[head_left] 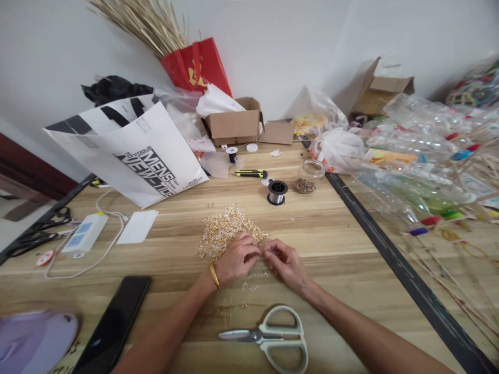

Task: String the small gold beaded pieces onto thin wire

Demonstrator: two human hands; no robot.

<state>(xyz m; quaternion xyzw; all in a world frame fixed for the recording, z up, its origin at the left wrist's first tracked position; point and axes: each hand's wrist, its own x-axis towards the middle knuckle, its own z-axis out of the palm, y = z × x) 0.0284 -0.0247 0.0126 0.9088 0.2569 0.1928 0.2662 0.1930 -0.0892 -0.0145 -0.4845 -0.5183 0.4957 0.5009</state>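
Note:
My left hand point(238, 255) and my right hand point(286, 264) meet at the middle of the wooden table, fingertips pinched close together. Whatever they pinch is too small to make out. Just behind my left hand lies a heap of gold and clear beaded chain point(226, 228). Short silver chain pieces point(249, 286) rest below the hands, and a gold chain point(244, 306) lies nearer to me. Scissors with cream handles point(283, 337) lie in front, blades pointing left. A gold bracelet point(215, 276) circles my left wrist.
Behind the heap are a wire spool point(276, 192), a utility knife point(250, 173) and a glass jar point(310, 176) with small beads. A white paper bag point(132, 150) stands left, above a phone point(115, 322). Plastic bottles point(413, 202) crowd the right, beyond a black strip point(390, 249).

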